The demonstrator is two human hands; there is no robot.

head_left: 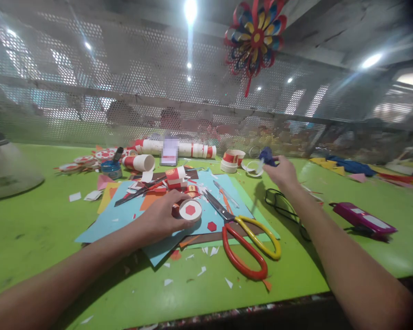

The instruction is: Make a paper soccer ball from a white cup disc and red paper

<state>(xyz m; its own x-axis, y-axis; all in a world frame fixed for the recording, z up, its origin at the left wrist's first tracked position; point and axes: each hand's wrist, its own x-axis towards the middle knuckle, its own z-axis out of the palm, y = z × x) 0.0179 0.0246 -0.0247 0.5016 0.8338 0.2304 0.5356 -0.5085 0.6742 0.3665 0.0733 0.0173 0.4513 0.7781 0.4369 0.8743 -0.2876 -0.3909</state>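
Note:
My left hand point(161, 213) is closed around the edge of a paper cup bottom point(195, 217), a white disc with a red hexagon in its middle. Below this hand lie light blue paper sheets point(125, 224) with scraps and a loose red hexagon point(212, 226). Large scissors point(223, 210) with one red and one yellow handle lie spread apart on the sheets. My right hand point(282, 170) is raised at the back right, fingers closed on a dark blue object point(268, 156) whose kind I cannot make out. Cut white paper rings point(253, 168) are just left of it.
A blue jar point(111, 170), cut paper cups point(139, 162) and a long stack of cups point(186, 150) stand at the back. A black cord point(285, 208) and a purple device point(363, 219) lie at right. A white rounded container point(10, 169) is at far left.

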